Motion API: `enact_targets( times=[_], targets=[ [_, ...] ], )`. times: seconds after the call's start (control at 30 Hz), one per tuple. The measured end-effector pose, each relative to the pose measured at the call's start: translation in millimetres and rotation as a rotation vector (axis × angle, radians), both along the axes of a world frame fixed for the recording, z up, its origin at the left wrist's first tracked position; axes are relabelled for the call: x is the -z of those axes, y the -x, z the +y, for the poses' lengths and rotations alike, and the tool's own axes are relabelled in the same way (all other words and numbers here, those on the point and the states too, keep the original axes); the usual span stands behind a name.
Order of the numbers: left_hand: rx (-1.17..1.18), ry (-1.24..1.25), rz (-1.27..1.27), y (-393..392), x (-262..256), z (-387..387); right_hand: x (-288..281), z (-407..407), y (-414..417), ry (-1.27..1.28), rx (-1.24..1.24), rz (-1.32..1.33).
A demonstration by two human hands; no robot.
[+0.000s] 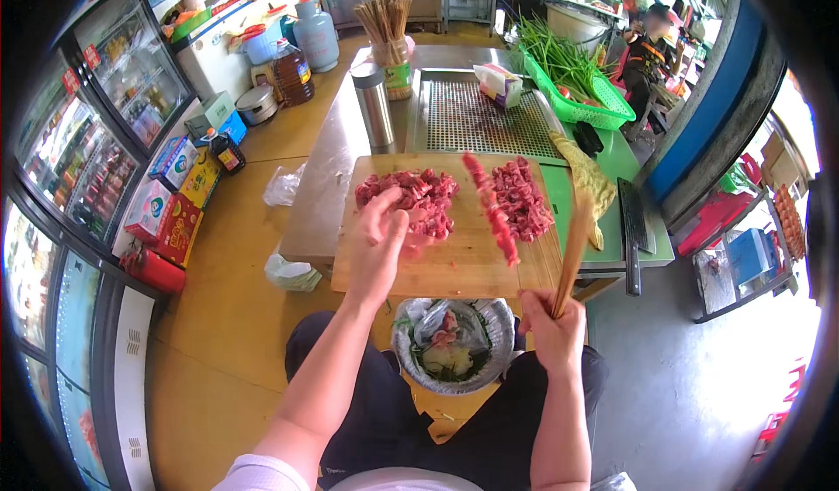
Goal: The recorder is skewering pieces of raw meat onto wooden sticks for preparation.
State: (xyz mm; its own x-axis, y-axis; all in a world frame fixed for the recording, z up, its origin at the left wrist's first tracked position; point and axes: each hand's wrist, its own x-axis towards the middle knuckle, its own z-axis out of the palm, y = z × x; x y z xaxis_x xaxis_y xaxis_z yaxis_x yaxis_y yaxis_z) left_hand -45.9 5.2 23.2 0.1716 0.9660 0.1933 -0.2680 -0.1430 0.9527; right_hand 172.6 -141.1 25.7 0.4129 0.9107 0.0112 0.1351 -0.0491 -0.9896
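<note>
My left hand (380, 242), blurred, hovers at the near edge of a pile of cut raw meat (429, 186) with thumb and fingers apart; nothing shows between them. My right hand (557, 334) grips a bundle of wooden skewers (574, 248) just past the near right corner of the wooden cutting board (419, 275). A skewer threaded with meat (491, 209) slants across the board, its lower end towards my right hand; whether that hand holds it is unclear. Right of it lie several loaded meat skewers (522, 199) side by side, bare sticks towards me.
A cleaver (632, 229) and a yellowish cloth (590, 189) lie right of the board. Behind it are a steel flask (372, 108), a perforated tray (485, 121), a jar of skewers (392, 65) and a green basket (577, 101). A lined waste bin (501, 353) stands between my knees. A person (649, 65) sits far right.
</note>
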Motion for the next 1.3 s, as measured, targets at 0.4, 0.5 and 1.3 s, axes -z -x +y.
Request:
enact_targets(
  times=[0.4, 0.5, 1.3],
  targets=[
    [-0.425, -0.131, 0.56, 61, 10, 32, -10, 31, -8, -0.1, 0.279, -0.902],
    [-0.286, -0.132, 1.022, 57, 2, 13, -1, 16, 0, -0.171, 0.095, -0.652],
    [-0.349, -0.042, 0.719, 37, -7, 17, 37, -11, 36, -0.012, -0.329, 0.336]
  ],
)
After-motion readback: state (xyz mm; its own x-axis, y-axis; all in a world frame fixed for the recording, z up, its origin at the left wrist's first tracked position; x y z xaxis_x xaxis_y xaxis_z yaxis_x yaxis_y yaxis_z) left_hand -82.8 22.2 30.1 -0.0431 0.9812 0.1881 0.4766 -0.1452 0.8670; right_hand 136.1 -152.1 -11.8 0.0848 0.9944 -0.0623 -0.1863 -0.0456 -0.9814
